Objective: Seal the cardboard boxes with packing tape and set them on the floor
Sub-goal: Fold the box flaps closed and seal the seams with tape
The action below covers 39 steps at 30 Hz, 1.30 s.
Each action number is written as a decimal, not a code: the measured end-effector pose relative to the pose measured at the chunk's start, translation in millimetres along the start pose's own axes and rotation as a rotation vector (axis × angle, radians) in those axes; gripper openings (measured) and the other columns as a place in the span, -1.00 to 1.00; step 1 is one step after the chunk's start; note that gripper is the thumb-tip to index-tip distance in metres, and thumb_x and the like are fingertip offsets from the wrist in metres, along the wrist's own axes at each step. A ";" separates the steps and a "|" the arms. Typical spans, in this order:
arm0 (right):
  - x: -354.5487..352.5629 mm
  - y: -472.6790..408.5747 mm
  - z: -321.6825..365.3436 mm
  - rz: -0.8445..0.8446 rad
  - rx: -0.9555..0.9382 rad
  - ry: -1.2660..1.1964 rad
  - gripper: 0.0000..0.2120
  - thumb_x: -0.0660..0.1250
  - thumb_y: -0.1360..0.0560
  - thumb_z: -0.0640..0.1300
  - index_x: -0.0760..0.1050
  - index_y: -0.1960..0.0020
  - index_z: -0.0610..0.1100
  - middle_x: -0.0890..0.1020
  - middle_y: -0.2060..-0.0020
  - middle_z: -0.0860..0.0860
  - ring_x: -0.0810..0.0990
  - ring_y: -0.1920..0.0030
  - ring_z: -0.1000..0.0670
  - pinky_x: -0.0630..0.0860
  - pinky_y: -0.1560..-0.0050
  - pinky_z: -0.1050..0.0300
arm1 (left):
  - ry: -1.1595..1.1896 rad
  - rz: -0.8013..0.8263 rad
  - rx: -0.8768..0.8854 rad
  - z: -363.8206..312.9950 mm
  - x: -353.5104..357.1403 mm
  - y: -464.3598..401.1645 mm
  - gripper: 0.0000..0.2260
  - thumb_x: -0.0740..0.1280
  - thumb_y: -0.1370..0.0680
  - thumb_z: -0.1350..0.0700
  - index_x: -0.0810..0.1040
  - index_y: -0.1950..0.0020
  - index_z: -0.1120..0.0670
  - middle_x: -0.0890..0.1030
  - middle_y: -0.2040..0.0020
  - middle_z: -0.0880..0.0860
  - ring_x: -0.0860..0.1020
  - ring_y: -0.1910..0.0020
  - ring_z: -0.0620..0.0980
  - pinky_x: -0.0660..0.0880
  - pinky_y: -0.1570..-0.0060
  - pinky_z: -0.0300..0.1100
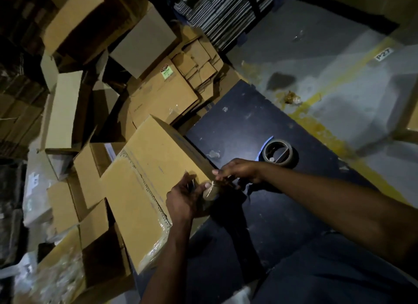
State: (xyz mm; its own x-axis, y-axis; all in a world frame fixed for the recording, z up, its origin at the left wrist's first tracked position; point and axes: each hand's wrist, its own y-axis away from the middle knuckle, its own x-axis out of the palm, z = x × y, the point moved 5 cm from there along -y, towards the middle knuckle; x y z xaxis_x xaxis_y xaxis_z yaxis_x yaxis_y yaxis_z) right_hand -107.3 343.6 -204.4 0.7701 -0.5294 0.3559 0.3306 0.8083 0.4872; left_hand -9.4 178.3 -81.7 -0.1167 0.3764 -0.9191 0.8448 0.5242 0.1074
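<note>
A closed cardboard box (pixel 149 181) lies on the dark table (pixel 248 127), its centre seam and near end covered with clear tape. My left hand (pixel 184 200) grips a roll of packing tape (pixel 209 194) at the box's right edge. My right hand (pixel 239 171) pinches the tape strip just above the roll, against the box's corner. A second tape roll (pixel 278 154) lies on the table to the right, apart from both hands.
Open and folded cardboard boxes (pixel 95 190) crowd the floor to the left and behind the table. Flattened cartons (pixel 181 82) and a strapped stack of sheets (pixel 230 14) lie at the back. Grey floor with a yellow line (pixel 334 82) lies to the right.
</note>
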 end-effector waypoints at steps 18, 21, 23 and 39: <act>4.6 0.4 -18.2 -0.372 0.111 0.003 -0.45 0.66 -0.18 0.30 0.50 0.31 -0.12 0.56 0.45 0.01 0.54 0.35 -0.01 0.48 0.30 0.17 | -0.159 -0.049 0.153 -3.6 -1.9 -2.9 -0.48 0.43 -0.40 -0.46 0.67 -0.17 -0.14 0.73 0.10 -0.02 0.68 0.12 0.09 0.56 0.18 -0.10; 6.4 0.7 -23.3 -0.492 0.002 0.012 -0.55 0.62 -0.32 0.22 0.49 0.22 -0.09 0.62 0.42 -0.02 0.60 0.40 0.01 0.53 0.35 0.17 | -0.258 -0.071 0.223 -3.3 -3.2 -9.7 -0.41 0.27 -0.41 -0.56 0.64 -0.15 -0.15 0.71 0.16 -0.01 0.68 0.18 0.12 0.57 0.24 -0.09; 5.2 1.1 -33.4 -0.657 -0.061 0.051 -0.61 0.56 -0.40 0.20 0.45 0.22 -0.03 0.66 0.34 -0.03 0.68 0.30 -0.06 0.60 0.21 0.04 | -0.301 -0.086 0.248 -7.4 -2.5 -14.8 -0.40 0.21 -0.43 -0.56 0.62 -0.17 -0.14 0.71 0.12 0.01 0.68 0.15 0.14 0.58 0.23 -0.08; -98.9 -12.0 14.6 -1.040 -0.552 -0.050 -0.27 0.27 -0.41 -0.26 0.28 -0.58 -0.04 0.38 -0.52 -0.07 0.32 -0.54 -0.10 0.40 -0.45 -0.14 | -0.147 -0.008 0.648 -48.9 34.2 -158.4 -0.50 0.20 -0.67 -0.27 0.56 -0.47 0.01 0.47 -0.43 0.05 0.50 -0.35 0.05 0.45 -0.30 -0.08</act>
State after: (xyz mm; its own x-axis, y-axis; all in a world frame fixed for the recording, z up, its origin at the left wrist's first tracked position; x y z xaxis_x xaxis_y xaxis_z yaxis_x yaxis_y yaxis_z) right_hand -195.4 382.5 -233.8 -0.0269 -0.9992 0.0279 0.9877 -0.0223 0.1546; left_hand -172.7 145.6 -111.6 -0.0902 0.2423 -0.9660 0.9927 -0.0559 -0.1067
